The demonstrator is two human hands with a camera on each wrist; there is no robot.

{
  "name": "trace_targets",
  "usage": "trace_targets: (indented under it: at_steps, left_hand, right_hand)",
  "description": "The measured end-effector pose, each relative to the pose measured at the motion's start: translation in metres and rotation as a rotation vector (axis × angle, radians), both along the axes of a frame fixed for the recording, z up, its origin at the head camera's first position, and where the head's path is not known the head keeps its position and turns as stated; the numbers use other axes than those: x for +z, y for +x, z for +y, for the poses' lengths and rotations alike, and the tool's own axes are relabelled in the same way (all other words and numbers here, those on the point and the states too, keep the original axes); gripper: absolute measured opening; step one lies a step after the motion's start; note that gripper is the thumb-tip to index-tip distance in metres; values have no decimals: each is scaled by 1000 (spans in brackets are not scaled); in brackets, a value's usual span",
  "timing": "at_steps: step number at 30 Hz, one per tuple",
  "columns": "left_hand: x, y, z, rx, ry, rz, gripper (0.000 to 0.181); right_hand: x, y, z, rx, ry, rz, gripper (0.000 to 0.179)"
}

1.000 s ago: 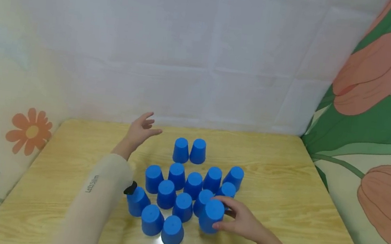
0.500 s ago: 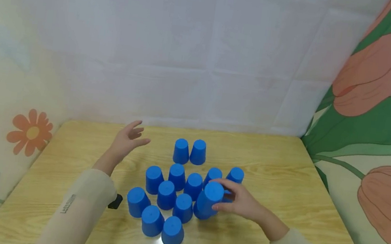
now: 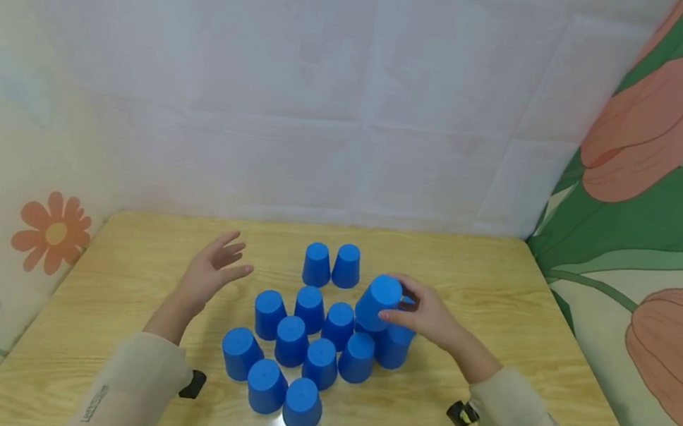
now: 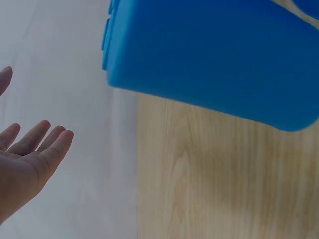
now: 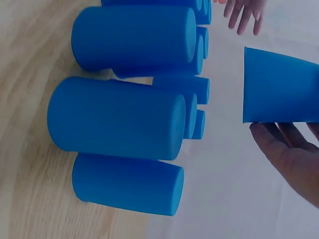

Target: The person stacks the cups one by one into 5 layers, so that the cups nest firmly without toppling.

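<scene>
My right hand grips a blue cup, bottom up and slightly tilted, raised above the right side of a cluster of blue cups. In the right wrist view the held cup is clear of the standing ones, with the fingers along its side. My left hand hovers over the table left of the cluster, fingers spread and holding nothing. Several upside-down cups stand close together in rows, partly hidden behind the right hand. Large in the left wrist view is one nearby cup.
Two more upside-down cups stand side by side farther back. Everything rests on a wooden table. A white cloth hangs behind its far edge, and walls with painted flowers flank both sides.
The right hand has carried its cup from the front right of the cluster up and away, over the rear cups. The left hand has drawn back toward the person and slightly left, still holding nothing.
</scene>
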State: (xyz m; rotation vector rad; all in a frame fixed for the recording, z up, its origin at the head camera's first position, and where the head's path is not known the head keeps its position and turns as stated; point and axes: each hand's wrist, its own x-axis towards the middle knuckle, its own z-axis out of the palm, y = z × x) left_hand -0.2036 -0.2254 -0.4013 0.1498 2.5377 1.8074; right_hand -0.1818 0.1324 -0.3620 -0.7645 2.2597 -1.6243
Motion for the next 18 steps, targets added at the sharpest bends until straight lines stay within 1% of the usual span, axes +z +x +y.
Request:
trace_targets:
  at_steps: [2, 3, 5, 9, 14, 18]
  left_hand:
    - [-1, 6, 2, -4, 3, 3, 75]
    - [-2, 8, 3, -7, 5, 4, 75]
    - [-4, 13, 4, -13, 12, 7, 74]
    - [-9, 20, 6, -18, 33, 11, 72]
    - [-15, 31, 8, -6, 57, 14, 71]
    - [-21, 41, 9, 11, 74, 1, 70]
  right_hand:
    - [0, -5, 0, -24, -12, 24, 47]
    - [-2, -9, 1, -36, -19, 32, 46]
    - [-7, -17, 2, -59, -38, 37, 46]
    - [-22, -32, 3, -110, -39, 47, 48]
    - [-30, -43, 1, -191, -27, 63, 50]
    - [-35, -49, 0, -260, -28, 28, 51]
